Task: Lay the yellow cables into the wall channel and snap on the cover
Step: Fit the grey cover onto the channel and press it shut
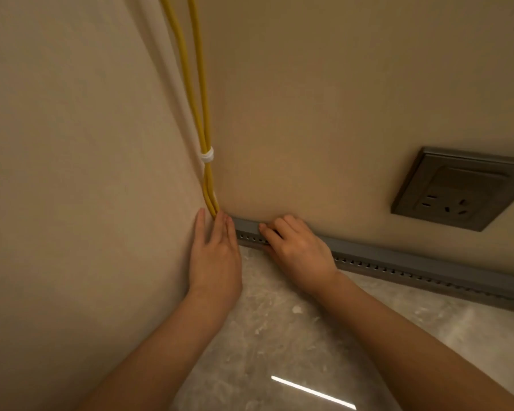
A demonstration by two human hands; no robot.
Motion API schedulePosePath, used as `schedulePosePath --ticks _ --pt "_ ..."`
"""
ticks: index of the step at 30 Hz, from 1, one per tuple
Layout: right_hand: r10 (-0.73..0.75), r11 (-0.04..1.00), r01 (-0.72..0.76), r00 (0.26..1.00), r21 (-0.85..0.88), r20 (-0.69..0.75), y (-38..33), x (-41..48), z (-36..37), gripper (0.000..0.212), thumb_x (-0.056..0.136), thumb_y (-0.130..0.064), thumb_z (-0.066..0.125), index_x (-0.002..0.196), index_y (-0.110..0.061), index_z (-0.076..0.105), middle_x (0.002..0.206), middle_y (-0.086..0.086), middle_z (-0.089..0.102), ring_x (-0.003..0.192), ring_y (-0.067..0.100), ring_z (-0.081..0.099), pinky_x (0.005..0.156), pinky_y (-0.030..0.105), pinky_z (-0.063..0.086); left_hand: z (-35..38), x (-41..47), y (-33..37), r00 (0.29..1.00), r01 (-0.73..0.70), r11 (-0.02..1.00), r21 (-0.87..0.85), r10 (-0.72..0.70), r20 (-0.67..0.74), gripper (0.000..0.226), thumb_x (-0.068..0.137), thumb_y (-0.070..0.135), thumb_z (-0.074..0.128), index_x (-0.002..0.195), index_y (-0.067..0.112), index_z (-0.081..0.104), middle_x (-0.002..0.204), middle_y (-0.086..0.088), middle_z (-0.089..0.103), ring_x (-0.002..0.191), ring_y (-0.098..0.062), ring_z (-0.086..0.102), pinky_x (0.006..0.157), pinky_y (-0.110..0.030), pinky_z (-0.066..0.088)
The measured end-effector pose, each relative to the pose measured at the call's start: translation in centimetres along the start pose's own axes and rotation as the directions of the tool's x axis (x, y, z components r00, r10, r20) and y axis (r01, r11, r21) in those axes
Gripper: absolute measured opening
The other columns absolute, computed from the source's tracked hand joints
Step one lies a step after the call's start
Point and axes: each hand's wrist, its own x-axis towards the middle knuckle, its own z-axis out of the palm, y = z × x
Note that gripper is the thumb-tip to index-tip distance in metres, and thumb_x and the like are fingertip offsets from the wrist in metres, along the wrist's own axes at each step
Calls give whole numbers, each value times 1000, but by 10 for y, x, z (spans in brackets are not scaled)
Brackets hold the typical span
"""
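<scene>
cables [204, 120]: two are hanging in the corner above the channel's left end; their long axis is running upright, lower ends pointing down into that end; a tie [207, 154] is binding them above the channel
channel [398, 262]: its long axis is running rightward along the wall foot
left hand [215, 256]: fingers [220, 225] are lying straight, released, pressing the cables at the channel's left end
right hand [298, 249]: fingers [269, 231] are curling over the channel, grasping it just right of that end
step: probably feeding the bend in; pressing flat and bending gently, steadying the channel, then working rightward, is looking wise
cover: I cannot tell whether it is seated
</scene>
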Motion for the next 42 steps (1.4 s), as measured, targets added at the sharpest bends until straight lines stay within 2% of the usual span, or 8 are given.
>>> schedulePosePath --ticks 6,12,15,20,23,26,35,42 --pt "-36 981 26 998 190 47 0 -2 -7 21 81 -8 63 100 0 66 81 14 62 73 30 55 67 38 48 3 -5 10 999 -55 925 -377 50 -21 81 91 41 39 147 5 -5 157 -13 -5 144 -27 -5 115 -46 -3" --pt "37 932 -87 989 351 146 -3 -3 -32 21 77 4 62 97 3 67 85 19 64 78 33 58 73 38 50 -2 -3 22 998 -29 901 -433 49 36 83 88 29 43 145 -1 -8 156 -18 -9 144 -29 -5 117 -40 3" --pt "236 875 -251 968 415 88 -10 -28 -44 21 76 6 62 96 2 68 87 16 66 81 31 59 76 33 47 -2 -2 21 997 -20 889 -458 54 60 85 86 27 46 145 -1 -9 156 -17 -10 144 -28 -6 117 -40 5" --pt "678 636 -599 734 487 17 -9 -94 -72 13 83 -2 62 88 -11 70 86 -1 65 85 17 59 78 26 47 5 -1 28 999 22 841 -540 8 53 83 92 37 40 145 0 -11 156 -16 -13 144 -28 -9 117 -41 3" --pt "792 520 -719 607 462 54 10 -125 -92 16 86 -8 62 73 -17 63 71 -5 60 72 14 55 65 32 45 11 -1 37 998 58 782 -621 -55 24 88 92 52 36 145 0 -10 156 -16 -14 144 -27 -10 117 -41 3" --pt "817 454 -782 556 427 151 31 -137 -105 25 91 -20 55 66 -21 53 62 -5 53 63 12 50 57 29 38 18 -6 51 987 78 699 -711 -154 -43 88 91 52 37 146 1 -7 156 -15 -11 144 -26 -8 117 -40 6" --pt "774 514 -791 595 331 219 43 -145 -99 8 91 -18 53 87 -24 53 80 -11 54 78 7 50 64 18 36 32 -9 62 959 74 615 -785 -259 -113 79 92 36 45 148 5 -1 157 -10 -7 145 -22 -5 117 -39 4" --pt "730 586 -772 634 244 254 40 -148 -99 24 84 -27 62 105 -21 51 95 -12 49 91 7 47 82 26 40 8 -25 88 978 -72 559 -826 -122 -168 72 96 37 36 148 9 -5 155 -5 -18 141 -14 -20 117 -37 -4"
